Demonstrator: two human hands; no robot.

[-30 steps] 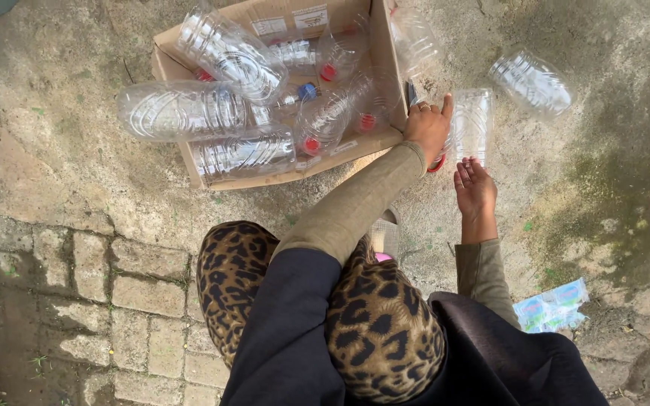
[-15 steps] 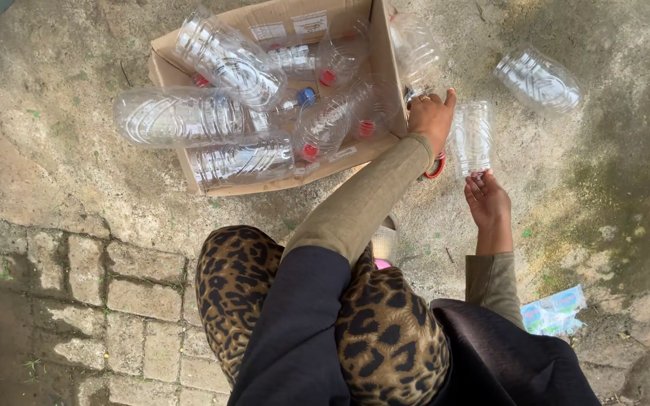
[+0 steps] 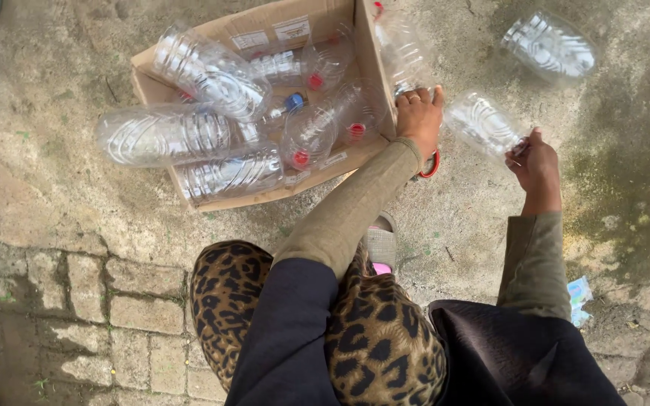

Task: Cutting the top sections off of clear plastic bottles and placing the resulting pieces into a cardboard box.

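Note:
I crouch over a cardboard box [image 3: 376, 45] that holds several clear, crushed plastic bottles [image 3: 212, 75] with red and blue caps. My left hand [image 3: 419, 120] grips the near right corner of the box wall, fingers curled over the edge. A red ring-shaped piece [image 3: 432, 167] shows just under that hand. To the right of the box, my right hand [image 3: 537, 162] holds a clear plastic bottle [image 3: 483, 124] by its neck end. The bottle's body points up and left, toward the box.
Another clear bottle [image 3: 551, 45] lies on the concrete at the upper right. A blue-and-white wrapper [image 3: 579, 299] lies by my right elbow. My sandalled foot [image 3: 381, 244] is under my left arm. Brick paving [image 3: 77, 301] covers the lower left.
My right hand has moved right and down and now grips the clear bottle, which has tilted from upright to slanting toward the box. My left hand stays on the box corner.

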